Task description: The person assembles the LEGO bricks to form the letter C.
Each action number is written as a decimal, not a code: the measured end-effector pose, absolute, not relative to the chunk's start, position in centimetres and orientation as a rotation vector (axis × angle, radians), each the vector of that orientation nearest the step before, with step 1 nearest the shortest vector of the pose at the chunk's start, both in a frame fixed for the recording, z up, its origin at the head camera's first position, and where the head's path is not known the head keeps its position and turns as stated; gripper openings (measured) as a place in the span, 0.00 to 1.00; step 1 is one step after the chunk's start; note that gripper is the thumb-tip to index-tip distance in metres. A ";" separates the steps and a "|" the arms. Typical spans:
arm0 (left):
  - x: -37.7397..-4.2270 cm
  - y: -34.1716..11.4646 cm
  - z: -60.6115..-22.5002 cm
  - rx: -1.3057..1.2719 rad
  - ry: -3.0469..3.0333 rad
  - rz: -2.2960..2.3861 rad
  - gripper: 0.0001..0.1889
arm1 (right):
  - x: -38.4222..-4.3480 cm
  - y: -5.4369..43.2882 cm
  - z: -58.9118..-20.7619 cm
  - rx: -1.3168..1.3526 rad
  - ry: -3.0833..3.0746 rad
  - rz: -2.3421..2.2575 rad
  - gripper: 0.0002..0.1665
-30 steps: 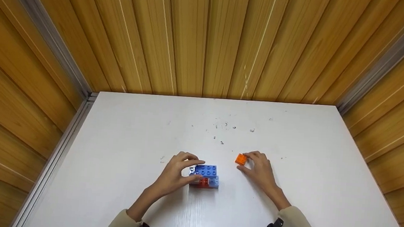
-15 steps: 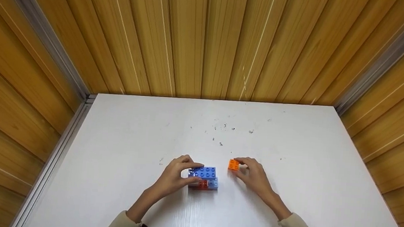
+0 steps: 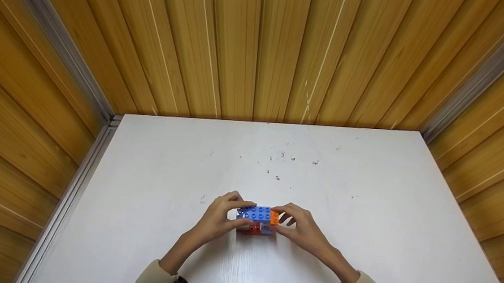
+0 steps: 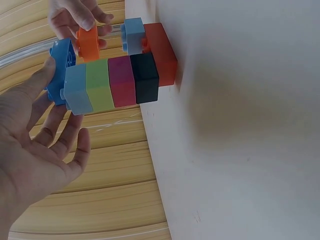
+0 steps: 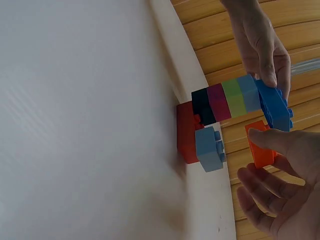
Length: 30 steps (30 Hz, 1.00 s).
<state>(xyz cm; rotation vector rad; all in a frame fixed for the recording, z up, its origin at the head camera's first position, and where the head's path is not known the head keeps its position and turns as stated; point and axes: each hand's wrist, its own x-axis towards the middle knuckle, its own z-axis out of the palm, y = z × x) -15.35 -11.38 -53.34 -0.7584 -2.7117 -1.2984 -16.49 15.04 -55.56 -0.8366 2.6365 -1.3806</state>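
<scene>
A column of toy building bricks stands on a red brick [image 5: 185, 132] on the table. Above the red one come black, magenta [image 4: 121, 81], lime [image 4: 99, 85] and light blue [image 4: 77, 89] bricks. A long blue brick [image 3: 259, 213] caps the column and juts out over one side. My left hand [image 3: 219, 215] holds this blue brick between thumb and fingers. My right hand [image 3: 301, 228] pinches a small orange brick [image 5: 261, 145] close under the jutting end; whether the bricks touch is unclear. Below it, a second light blue brick [image 5: 209, 149] sits on the red brick's other end.
The white table [image 3: 165, 161] has small dark marks [image 3: 277, 177] beyond the hands. Wood-look panels [image 3: 237, 46] rise behind it and at both sides, with grey metal posts [image 3: 68, 41] at the corners.
My right hand has carried the orange brick left and nearer, from apart on the right to the end of the blue brick. The left hand and the column have hardly moved.
</scene>
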 end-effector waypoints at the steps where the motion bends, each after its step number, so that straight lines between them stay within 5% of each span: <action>1: -15.3 -11.4 -53.3 -0.758 -2.713 -1.304 0.20 | -16.5 14.9 -55.4 -0.838 2.628 -1.384 0.21; 30: -15.6 -11.3 -52.9 -0.791 -2.752 -1.112 0.20 | -15.4 14.1 -56.0 -0.667 2.501 -1.682 0.22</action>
